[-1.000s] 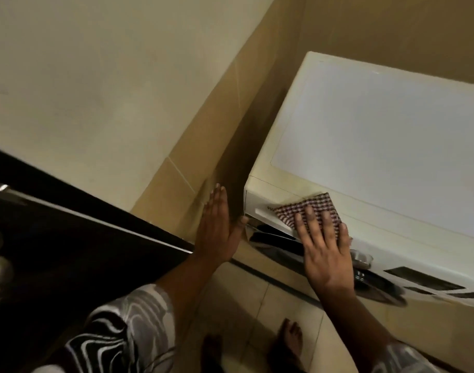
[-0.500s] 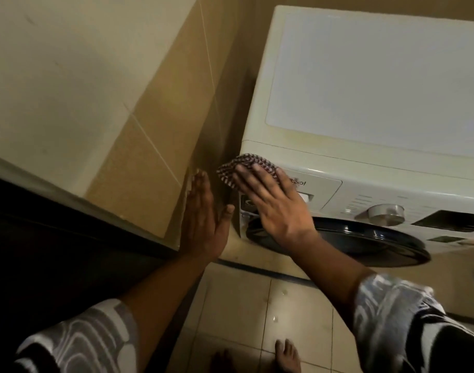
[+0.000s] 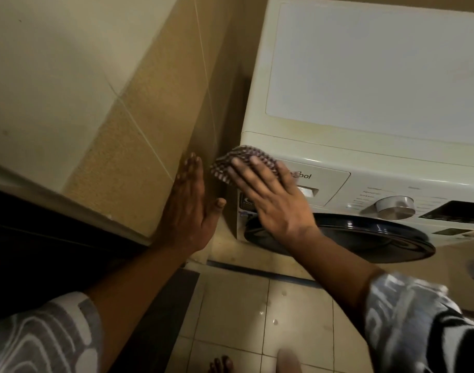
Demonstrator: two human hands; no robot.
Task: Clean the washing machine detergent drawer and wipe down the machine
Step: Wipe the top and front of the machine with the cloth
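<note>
flat, right hand (image 3: 273,200) presses checked cloth (image 3: 238,162) on detergent drawer (image 3: 321,184).

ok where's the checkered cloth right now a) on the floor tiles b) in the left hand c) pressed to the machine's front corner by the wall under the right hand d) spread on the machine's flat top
c: the right hand presses the brown-and-white checkered cloth against the wall-side front corner of the cream washing machine.

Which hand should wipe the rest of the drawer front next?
Right. The right hand presses the checked cloth on the drawer front; the left hand lies flat against the wall, empty.
</note>
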